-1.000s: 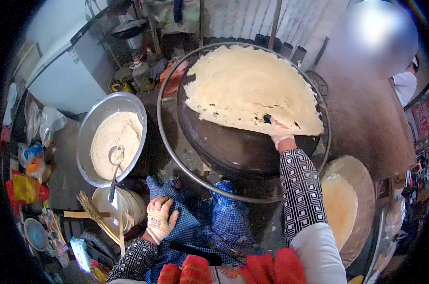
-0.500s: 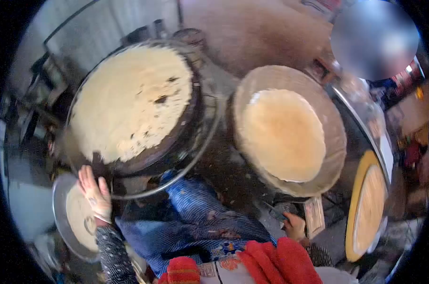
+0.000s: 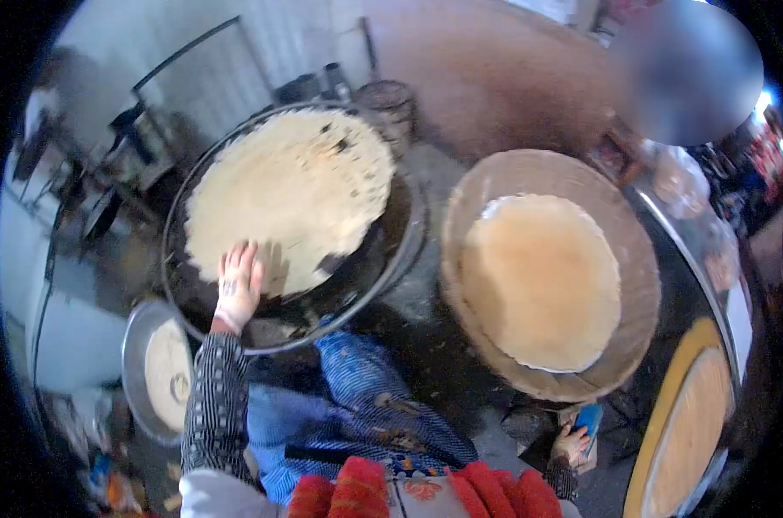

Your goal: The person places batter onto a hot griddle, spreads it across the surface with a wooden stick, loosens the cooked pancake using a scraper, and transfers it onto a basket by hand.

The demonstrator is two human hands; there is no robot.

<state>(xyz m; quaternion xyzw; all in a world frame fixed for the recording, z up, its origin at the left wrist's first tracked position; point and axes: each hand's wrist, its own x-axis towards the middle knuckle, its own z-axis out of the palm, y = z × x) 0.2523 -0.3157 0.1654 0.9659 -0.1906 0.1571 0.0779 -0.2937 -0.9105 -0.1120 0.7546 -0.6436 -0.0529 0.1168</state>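
Note:
My left hand [image 3: 239, 289], fingers stretched out, lies at the near edge of a large thin pancake [image 3: 279, 194]. The pancake covers most of a round dark griddle [image 3: 390, 233]; its right side has small holes and dark patches. Whether my palm presses on it cannot be made out. At the lower right my right hand [image 3: 569, 445] has its fingers closed against a flat blue object [image 3: 589, 421] whose kind is unclear. Left of my left arm, a metal basin [image 3: 138, 363] holds pale batter [image 3: 165, 367] with a round ring-like thing in it.
A big round basket [image 3: 637, 285] to the right holds finished pancakes [image 3: 543, 281]. Beyond it stand a yellow-rimmed round board [image 3: 646, 449] and a curved metal edge [image 3: 685, 259]. A person with a blurred head is at the upper right. My knees are close to the griddle.
My left hand has moved from beside the griddle onto the pancake's near edge. My right hand has shifted right and lower, now at the blue object. The whole view has swung a little.

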